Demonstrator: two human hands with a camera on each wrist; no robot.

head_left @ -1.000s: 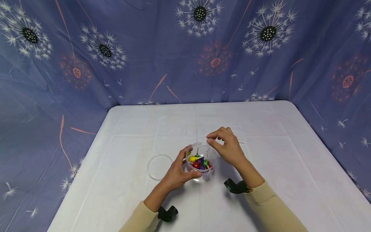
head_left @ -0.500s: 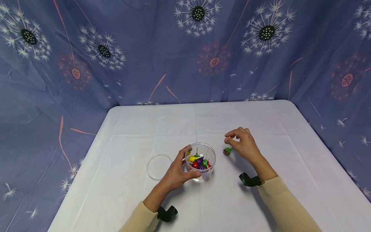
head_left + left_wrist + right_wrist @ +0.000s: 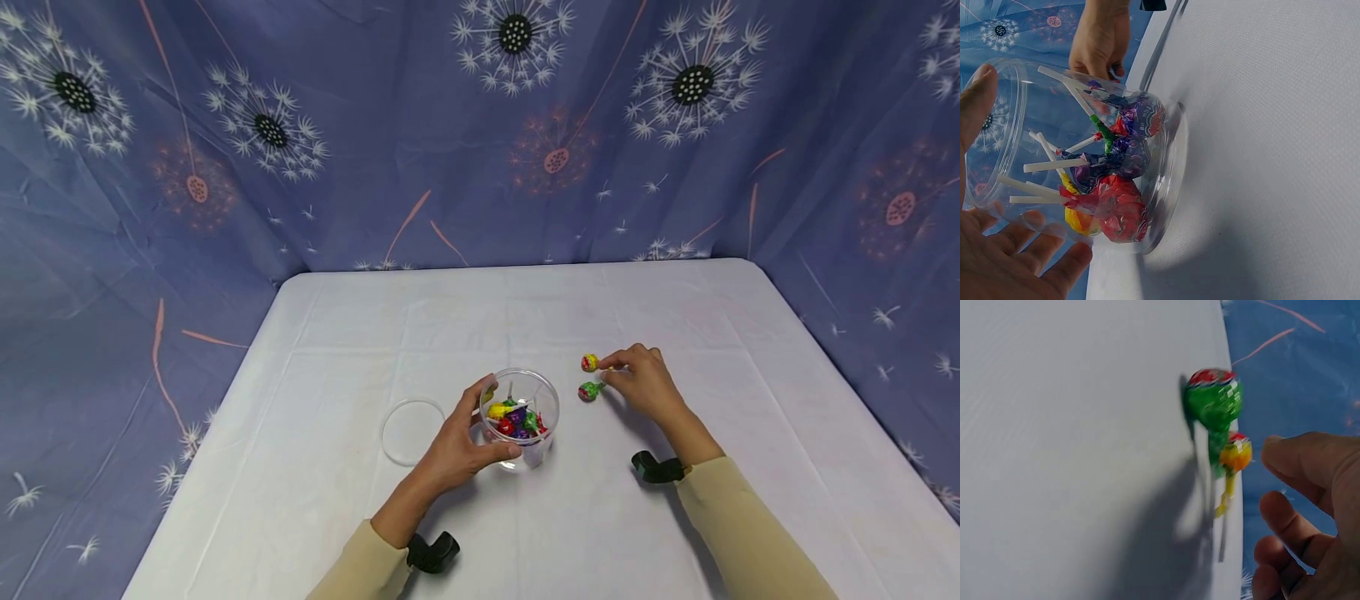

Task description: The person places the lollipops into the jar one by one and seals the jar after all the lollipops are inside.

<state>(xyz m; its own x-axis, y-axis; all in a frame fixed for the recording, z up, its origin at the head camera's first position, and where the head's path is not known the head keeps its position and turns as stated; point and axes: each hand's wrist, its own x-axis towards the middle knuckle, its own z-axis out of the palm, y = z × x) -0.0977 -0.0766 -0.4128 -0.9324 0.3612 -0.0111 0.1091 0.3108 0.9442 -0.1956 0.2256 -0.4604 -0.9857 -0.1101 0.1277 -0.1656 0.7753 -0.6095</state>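
Note:
My left hand (image 3: 465, 446) grips a clear plastic jar (image 3: 519, 454), thumb at the near side and fingers round the far side. Inside it lie several wrapped lollipops (image 3: 1122, 212), red, purple, yellow and green, white sticks pointing towards the jar's uncovered mouth. To the right of the jar, a green lollipop (image 3: 589, 391) and a yellow lollipop (image 3: 589, 362) lie on the table. Close beside them is my right hand (image 3: 643, 385); in the right wrist view its thumb and fingers stand apart with nothing between them. The lollipops' stick ends are hidden by that hand in the head view.
A clear ring-like lid (image 3: 413, 432) lies left of the jar on the white-covered table (image 3: 360, 350). Blue curtains with dandelion prints (image 3: 390, 150) hang behind and at both sides. Dark wrist cameras (image 3: 433, 552) sit on both wrists.
My right hand has moved right, away from the jar's rim, then slightly down. The green lollipop, then the yellow one, have come into sight beside it. My left hand keeps its grip.

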